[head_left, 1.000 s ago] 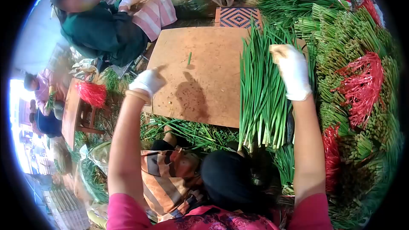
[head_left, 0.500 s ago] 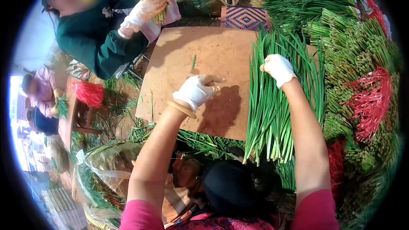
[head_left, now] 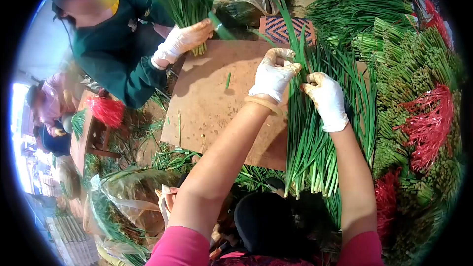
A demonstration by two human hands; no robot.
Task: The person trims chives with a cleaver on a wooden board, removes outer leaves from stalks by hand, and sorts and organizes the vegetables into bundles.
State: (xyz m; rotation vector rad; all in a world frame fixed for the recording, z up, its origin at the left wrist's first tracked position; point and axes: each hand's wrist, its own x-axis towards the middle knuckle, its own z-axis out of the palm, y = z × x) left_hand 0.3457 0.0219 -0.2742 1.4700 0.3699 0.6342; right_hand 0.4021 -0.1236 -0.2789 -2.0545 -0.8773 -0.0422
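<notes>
Chives (head_left: pixel 310 138) under both hands.

A: Board (head_left: pixel 212 103) centre. Loose stalks (head_left: pixel 315 133) lie along its right edge, ends hanging off the near side. Left hand (head_left: pixel 272 76) and right hand (head_left: pixel 326 99) on them, side by side.

B: Beyond that?

A: Tied bundles (head_left: pixel 419 93) stacked right. Co-worker's hand (head_left: pixel 183 41) at the board's far-left corner, holding a bunch (head_left: pixel 189 0) upright.

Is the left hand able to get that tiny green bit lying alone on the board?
Probably yes. The left hand is on the chives, near the small green piece, and the bare board between them shows nothing in the way.
</notes>
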